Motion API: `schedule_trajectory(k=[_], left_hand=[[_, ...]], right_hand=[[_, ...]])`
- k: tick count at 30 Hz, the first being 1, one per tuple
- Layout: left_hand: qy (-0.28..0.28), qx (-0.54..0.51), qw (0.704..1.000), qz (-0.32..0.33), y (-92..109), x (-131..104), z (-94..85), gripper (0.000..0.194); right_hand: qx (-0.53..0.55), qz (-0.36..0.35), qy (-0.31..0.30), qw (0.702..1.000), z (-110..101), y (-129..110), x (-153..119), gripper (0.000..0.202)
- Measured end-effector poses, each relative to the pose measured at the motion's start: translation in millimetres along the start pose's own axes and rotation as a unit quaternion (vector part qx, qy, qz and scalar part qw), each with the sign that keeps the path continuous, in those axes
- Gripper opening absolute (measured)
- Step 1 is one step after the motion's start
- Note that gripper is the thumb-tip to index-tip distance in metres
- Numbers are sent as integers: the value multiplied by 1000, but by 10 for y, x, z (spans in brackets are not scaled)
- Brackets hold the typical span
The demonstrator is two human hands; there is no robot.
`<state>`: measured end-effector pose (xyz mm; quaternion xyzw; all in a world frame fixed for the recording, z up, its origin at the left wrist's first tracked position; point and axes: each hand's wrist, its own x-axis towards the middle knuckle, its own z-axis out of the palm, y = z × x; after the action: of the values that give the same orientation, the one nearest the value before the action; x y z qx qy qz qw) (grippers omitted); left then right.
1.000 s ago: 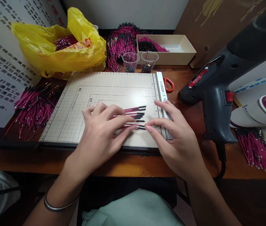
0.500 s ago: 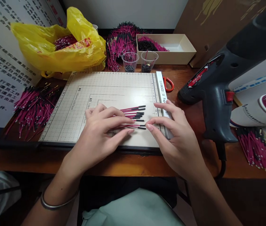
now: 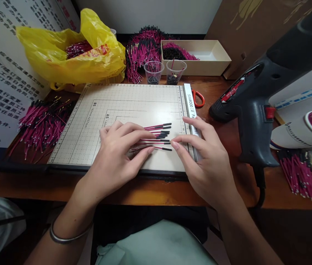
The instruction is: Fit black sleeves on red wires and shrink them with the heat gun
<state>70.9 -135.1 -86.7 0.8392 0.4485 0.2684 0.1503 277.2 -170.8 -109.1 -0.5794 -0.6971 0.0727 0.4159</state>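
Observation:
Several pink wires with black ends (image 3: 164, 135) lie side by side on the cream cutting board (image 3: 133, 94), their black ends pointing right. My left hand (image 3: 122, 147) rests over their left parts, fingers spread and thumb apart, hiding much of them. The thumb and index finger of my right hand (image 3: 204, 154) pinch the black tip of one wire (image 3: 165, 142), while its other fingers are raised. One wire (image 3: 167, 149) lies lower, beside my left thumb.
A grey heat gun (image 3: 255, 99) stands at the right, near a paper cup (image 3: 291, 136). Behind the board are two plastic cups (image 3: 153, 79), a cream box (image 3: 208, 68) and a yellow bag (image 3: 100, 68). Orange-handled scissors (image 3: 199, 99) lie past the ruler strip.
My right thumb and index finger have moved slightly up the board, to a wire closer to the others. The lowest wire now lies apart from it. The view has shifted slightly.

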Motion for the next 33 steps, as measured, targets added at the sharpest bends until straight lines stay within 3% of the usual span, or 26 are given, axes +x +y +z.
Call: schedule_trajectory(k=[13,24,33], left_hand=[[-16,14,1000,-23,-17,-38,5,17],[-27,-46,999,0,7,71,-21,9],[37,-114,993,2,53,34,-8,13]], right_hand=[[-49,-28,-46,997,-1,-19,-47,10],[17,-9,-31,999,-59,-7,-3,10],[58,-8,-18,998,-62,-43,-29,8]])
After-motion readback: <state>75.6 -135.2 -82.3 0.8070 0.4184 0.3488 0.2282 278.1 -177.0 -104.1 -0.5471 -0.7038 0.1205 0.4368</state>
